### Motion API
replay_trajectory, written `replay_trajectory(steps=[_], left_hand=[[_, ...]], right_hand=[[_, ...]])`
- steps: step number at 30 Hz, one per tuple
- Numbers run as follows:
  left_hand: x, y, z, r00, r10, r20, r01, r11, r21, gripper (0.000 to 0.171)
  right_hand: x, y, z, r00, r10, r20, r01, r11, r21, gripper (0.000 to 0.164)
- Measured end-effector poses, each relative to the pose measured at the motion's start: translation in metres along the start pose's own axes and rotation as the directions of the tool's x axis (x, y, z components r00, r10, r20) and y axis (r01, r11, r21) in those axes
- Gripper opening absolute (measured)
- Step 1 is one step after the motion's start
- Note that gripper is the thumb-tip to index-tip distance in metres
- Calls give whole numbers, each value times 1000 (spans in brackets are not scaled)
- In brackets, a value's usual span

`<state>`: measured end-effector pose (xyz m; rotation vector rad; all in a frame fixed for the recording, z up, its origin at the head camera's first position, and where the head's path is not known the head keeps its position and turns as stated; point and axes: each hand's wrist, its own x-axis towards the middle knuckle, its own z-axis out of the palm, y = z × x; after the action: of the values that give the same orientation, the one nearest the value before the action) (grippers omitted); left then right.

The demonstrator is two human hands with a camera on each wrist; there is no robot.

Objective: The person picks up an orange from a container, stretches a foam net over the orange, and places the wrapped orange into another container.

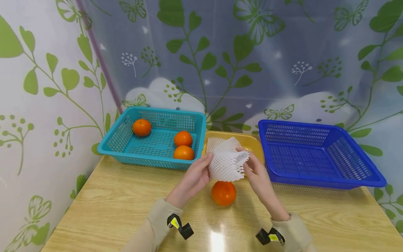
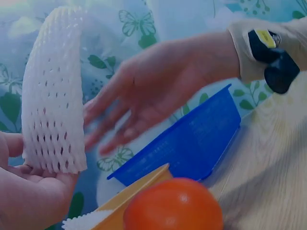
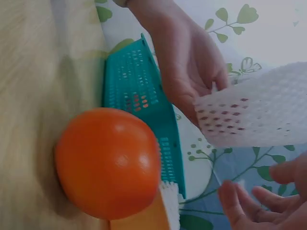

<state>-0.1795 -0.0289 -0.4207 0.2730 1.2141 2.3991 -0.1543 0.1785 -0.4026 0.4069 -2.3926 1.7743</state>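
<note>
A wood-grain table (image 1: pixel 104 217) spans the lower frame. At centre, the left hand (image 1: pixel 196 175) grips a white net (image 1: pixel 225 166); the right hand (image 1: pixel 259 176), fingers loosely spread, is just beside it. A fruit (image 1: pixel 224 193) sits lower centre.

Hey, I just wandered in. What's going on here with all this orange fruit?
A person's left hand holds a white foam-net sleeve above a wooden table; the right hand is close beside it, apparently not gripping it. One bare orange fruit sits on the table near the person. Three more fruits lie in the teal basket at left. A yellow tray holding more white netting stands between that and a blue basket.
</note>
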Motion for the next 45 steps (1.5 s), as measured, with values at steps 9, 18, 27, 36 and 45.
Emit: replay_trajectory(steps=[9,18,27,36,45], left_hand=[[-1,-11,6,998,-58,-11,59,982,180,38],[-3,-17,6,999,-35,17,30,967,251,27],[-2,-20,6,997,-75,2,73,978,198,44],[-5,-24,0,992,-115,-59,122,986,116,48],[-8,-31,-9,970,-148,-191,160,986,47,43]], right_hand=[[-11,6,19,968,242,69,-245,969,37,36],[-10,5,22,946,291,146,-319,917,240,26],[-10,8,23,944,319,89,-317,792,522,15],[-13,14,23,916,385,109,-357,665,656,25],[-21,24,23,872,481,93,-436,676,594,26]])
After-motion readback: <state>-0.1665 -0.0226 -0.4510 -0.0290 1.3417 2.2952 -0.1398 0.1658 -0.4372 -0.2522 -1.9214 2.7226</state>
